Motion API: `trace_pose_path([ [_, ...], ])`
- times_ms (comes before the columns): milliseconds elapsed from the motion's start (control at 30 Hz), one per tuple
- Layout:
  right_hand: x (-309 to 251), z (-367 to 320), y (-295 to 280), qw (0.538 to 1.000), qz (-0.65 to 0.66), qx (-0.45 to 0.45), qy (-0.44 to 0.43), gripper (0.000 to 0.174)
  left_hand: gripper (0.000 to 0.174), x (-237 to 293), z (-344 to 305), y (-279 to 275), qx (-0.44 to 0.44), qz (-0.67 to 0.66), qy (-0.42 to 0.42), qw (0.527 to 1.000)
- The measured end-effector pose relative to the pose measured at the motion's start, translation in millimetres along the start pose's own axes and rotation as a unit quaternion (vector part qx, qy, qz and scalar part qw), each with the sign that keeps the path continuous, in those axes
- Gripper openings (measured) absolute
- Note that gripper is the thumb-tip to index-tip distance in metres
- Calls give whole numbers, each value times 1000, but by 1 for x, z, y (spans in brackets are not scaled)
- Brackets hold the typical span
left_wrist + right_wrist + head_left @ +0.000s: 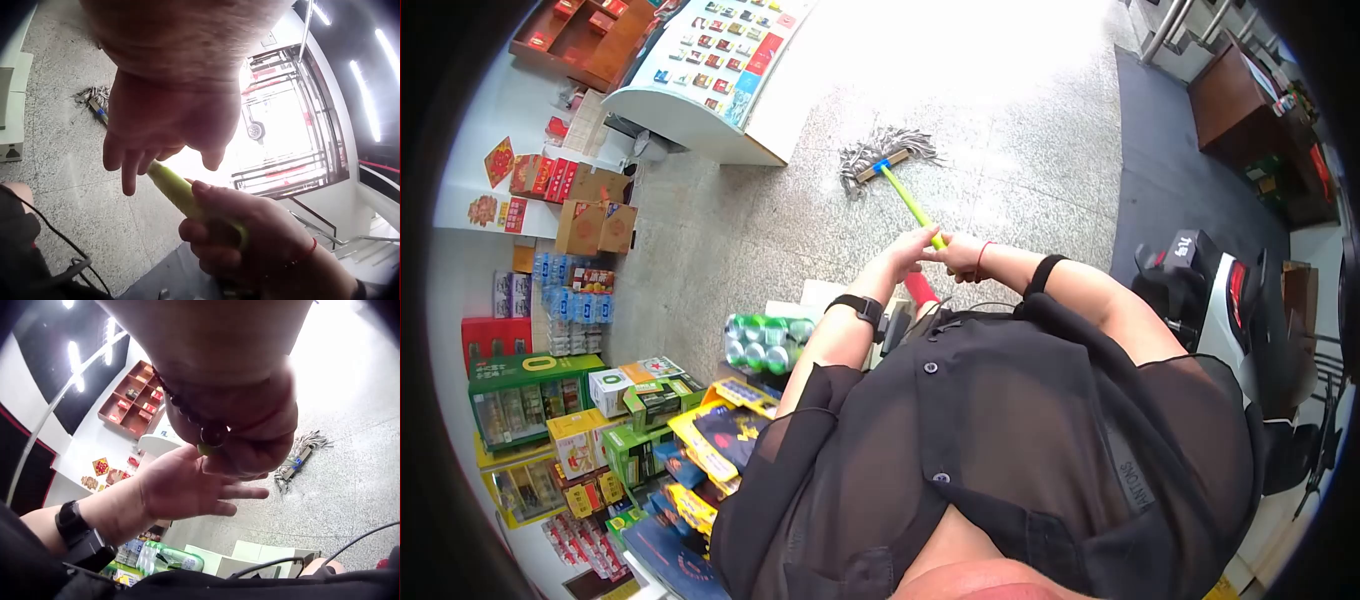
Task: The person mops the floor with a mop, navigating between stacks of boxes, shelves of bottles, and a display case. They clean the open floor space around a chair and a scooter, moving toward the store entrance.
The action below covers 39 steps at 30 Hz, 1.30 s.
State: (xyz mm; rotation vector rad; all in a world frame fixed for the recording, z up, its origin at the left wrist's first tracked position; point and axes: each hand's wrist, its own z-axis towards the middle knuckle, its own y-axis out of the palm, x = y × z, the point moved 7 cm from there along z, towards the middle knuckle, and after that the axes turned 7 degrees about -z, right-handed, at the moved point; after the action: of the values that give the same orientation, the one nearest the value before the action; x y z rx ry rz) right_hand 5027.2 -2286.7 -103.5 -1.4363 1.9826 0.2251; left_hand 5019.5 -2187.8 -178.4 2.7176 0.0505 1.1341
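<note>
A mop with a lime-green handle [912, 205] reaches forward over the floor, its grey string head [887, 152] spread flat. My right hand [962, 256], a red string on its wrist, grips the handle's near end; in the left wrist view the right fingers [215, 240] curl round the green grip [175, 190]. My left hand [908, 254] is beside it at the handle. Its fingers are extended in the right wrist view, where the left palm [181, 487] faces the camera. Whether the left hand touches the handle is hard to tell.
A white display counter [690, 120] stands ahead on the left. Stacked boxes [580, 440] and a green pack of cans [768, 342] are at the left side. On the right are a dark mat [1150, 150], a scooter [1225, 290] and a brown desk [1240, 110].
</note>
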Motion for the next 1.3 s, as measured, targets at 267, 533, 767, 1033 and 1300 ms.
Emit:
trace_pose_path([
  [267,-146,130,-75,1000,-21,2,-13,42,56,119,78,-147,8,-38,-1,999],
  [533,-209,228,-160,977,195,7,91,17,55,235,133,-233,-56,-62,-41,996],
  [767,-255,304,-277,968,233,70,68,14,49,334,242,-280,-105,-66,-41,991],
  [1033,-344,398,-435,951,297,77,37,14,37,495,351,-339,-78,-56,-59,994],
  [1300,-398,476,-562,948,292,104,73,14,37,616,464,-381,-79,-34,-48,995],
])
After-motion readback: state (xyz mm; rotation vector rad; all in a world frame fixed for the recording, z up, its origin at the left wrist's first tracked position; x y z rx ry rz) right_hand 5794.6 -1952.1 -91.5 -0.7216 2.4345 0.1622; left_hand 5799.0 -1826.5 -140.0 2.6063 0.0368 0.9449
